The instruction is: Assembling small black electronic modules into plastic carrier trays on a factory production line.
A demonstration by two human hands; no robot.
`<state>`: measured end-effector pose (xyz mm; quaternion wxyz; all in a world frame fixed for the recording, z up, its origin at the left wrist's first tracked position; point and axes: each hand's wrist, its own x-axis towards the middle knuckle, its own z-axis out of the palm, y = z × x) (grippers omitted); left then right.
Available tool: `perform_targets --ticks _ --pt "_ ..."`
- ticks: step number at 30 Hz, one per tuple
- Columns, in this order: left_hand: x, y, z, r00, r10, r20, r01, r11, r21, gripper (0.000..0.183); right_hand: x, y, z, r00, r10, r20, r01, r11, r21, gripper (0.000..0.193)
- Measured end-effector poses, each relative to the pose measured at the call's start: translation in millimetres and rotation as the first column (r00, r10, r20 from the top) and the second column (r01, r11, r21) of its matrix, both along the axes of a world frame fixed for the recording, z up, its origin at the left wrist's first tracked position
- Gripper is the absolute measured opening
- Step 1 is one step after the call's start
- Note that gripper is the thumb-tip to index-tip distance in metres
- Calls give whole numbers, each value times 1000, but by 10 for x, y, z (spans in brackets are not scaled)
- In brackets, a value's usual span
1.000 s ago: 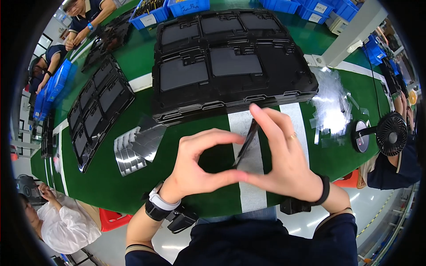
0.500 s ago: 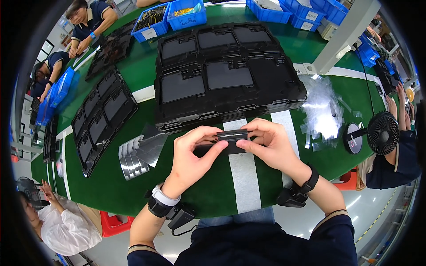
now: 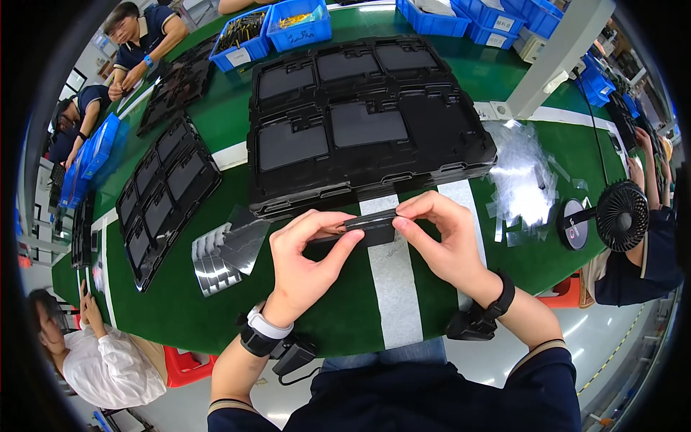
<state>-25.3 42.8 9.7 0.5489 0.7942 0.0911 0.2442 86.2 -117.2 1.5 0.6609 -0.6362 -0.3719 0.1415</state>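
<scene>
Both hands hold a thin, flat black panel [image 3: 379,235] up over a pale strip on the green table. Its left end is pinched between the thumb and fingers of my left hand [image 3: 308,248], which hide part of it. At the upper right corner, the thumb and fingertips of my right hand [image 3: 448,241] close on its edge. A narrow dark strip [image 3: 371,217] runs along the top edge; whether it is a separate piece, I cannot tell. Just beyond my hands stands a stack of black plastic trays [image 3: 367,167], with grey panels [image 3: 368,128] in several compartments of the top one.
Clear film pieces [image 3: 524,180] lie in a pile to the right, near a small black fan [image 3: 622,216] and a metal post [image 3: 558,61]. Dark glossy sheets [image 3: 216,261] and a tilted black tray [image 3: 167,191] are on the left. Blue bins [image 3: 301,29] line the back; co-workers sit around.
My right thumb and fingers have shifted to the panel's upper right corner, uncovering more of its lower part. The strip along the top now slants up to the right. My left hand moved slightly left.
</scene>
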Motion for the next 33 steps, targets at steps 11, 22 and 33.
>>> perform_targets --ticks 11,22,33 --pt "-46 28 9 988 -157 -9 144 926 -350 22 69 -40 3 822 262 -505 -187 963 195 7" --pt "-44 37 -70 978 -204 -35 166 874 -458 23 53 -10 -19 935 197 -295 -227 971 -70 12" --pt "-71 9 51 988 -141 -66 105 915 -390 14 -14 14 10 966 209 -152 -230 963 -138 14"
